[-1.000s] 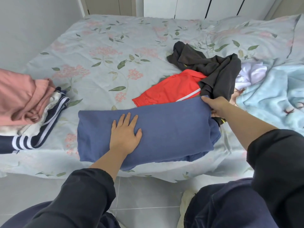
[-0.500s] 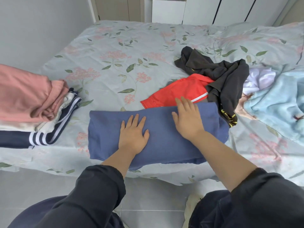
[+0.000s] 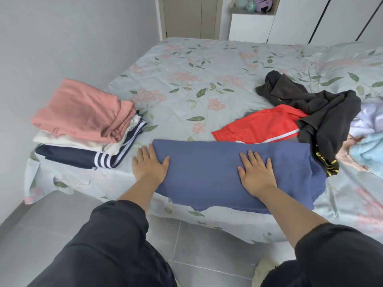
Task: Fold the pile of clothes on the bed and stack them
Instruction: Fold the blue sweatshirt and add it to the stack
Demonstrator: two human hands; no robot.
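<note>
A blue garment (image 3: pixel 209 168), folded into a long band, lies along the near edge of the bed (image 3: pixel 186 79). My left hand (image 3: pixel 149 164) lies at its left end, fingers straight, thumb on the cloth. My right hand (image 3: pixel 256 171) presses flat on its right half. To the left stands a stack of folded clothes: a pink piece (image 3: pixel 83 110) on top, a white one (image 3: pixel 62 139) under it, a navy one with white stripes (image 3: pixel 83 156) at the bottom. Unfolded red shorts (image 3: pixel 261 126) and a dark grey garment (image 3: pixel 323 112) lie behind the blue one.
A light blue blanket (image 3: pixel 369 154) and a pale lilac cloth (image 3: pixel 366 119) bunch up at the right edge. A grey wall runs along the bed's left side, wardrobe doors (image 3: pixel 331 19) stand behind it. Grey floor tiles (image 3: pixel 196 245) lie below the bed edge.
My right hand went from gripping the blue garment's right end to pressing flat on it. My left hand slid from its middle to its left end. The view tilted up and shifted.
</note>
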